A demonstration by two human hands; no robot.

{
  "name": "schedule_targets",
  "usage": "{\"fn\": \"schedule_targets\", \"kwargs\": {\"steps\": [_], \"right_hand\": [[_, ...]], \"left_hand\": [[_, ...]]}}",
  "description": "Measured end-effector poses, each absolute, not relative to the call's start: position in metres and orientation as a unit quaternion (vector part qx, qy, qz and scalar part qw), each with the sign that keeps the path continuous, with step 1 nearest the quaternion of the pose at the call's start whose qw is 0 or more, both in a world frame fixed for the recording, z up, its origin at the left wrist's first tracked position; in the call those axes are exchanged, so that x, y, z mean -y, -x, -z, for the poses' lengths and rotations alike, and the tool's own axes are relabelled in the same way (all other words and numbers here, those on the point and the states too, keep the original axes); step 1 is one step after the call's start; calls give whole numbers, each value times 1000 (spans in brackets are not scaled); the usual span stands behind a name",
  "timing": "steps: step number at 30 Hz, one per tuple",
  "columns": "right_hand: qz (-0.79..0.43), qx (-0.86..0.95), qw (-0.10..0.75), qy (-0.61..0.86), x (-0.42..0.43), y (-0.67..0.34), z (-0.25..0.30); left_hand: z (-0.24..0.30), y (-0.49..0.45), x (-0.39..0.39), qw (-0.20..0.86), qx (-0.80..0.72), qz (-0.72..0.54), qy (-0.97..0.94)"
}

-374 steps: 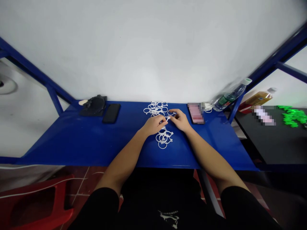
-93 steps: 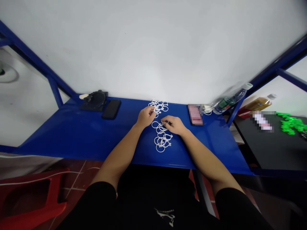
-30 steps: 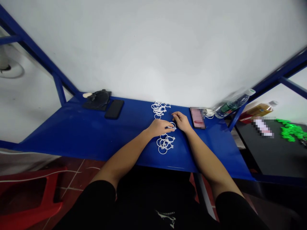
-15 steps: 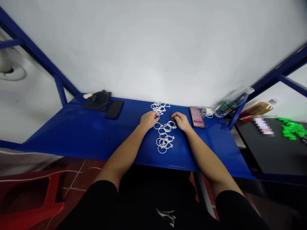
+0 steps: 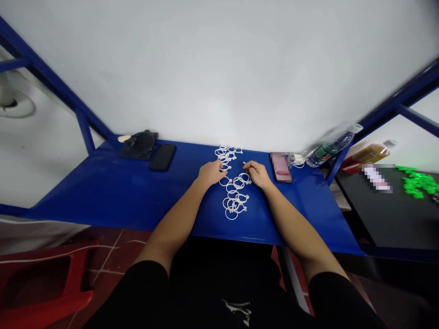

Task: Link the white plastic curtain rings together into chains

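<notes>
Two loose groups of thin white plastic rings with small knobs lie on the blue table (image 5: 120,192): a far group (image 5: 232,156) by the wall and a near group (image 5: 236,199) between my forearms. My left hand (image 5: 211,173) is at the far group's near edge, thumb and fingers apart around a white ring (image 5: 225,168); whether they touch it is unclear. Opposite it, my right hand (image 5: 256,172) is closed in a pinch above the near group's top right. A small white end (image 5: 244,162) sticks out at its fingertips, apparently part of a ring.
At the left lie a black phone (image 5: 163,157) and a dark crumpled item (image 5: 141,144). To the right are a lit phone (image 5: 281,167), a white cable (image 5: 298,160) and a clear bottle (image 5: 332,147). A red stool (image 5: 73,274) stands lower left.
My left fingers have spread, and a white ring now shows between them. A small white end has come into view at my right fingertips. The view has shifted slightly.
</notes>
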State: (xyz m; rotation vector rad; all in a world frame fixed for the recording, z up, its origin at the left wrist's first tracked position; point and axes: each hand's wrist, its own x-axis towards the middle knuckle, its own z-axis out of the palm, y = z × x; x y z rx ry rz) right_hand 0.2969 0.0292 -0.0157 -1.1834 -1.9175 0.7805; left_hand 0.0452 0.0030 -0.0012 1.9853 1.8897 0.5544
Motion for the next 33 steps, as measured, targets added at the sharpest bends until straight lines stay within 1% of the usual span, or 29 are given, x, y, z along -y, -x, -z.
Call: {"fn": "schedule_targets", "kwargs": {"steps": [3, 7, 13, 22, 29, 33], "right_hand": [[-304, 753, 374, 448, -27, -296, 15], [-297, 756, 382, 440, -25, -295, 14], [-289, 785, 341, 429, -21, -292, 14], [-302, 785, 340, 421, -18, -290, 13], [-242, 802, 373, 399, -20, -291, 15], [-200, 824, 372, 377, -18, -292, 10]], "left_hand": [[-4, -46, -1, 157, -663, -171, -712], [-9, -48, 2, 136, -657, -171, -722], [-9, -49, 3, 126, -663, -195, -712], [-14, -52, 6, 112, -656, -249, -703], [-7, -50, 2, 119, -638, -322, -689], [0, -52, 2, 115, -584, -353, -722]]}}
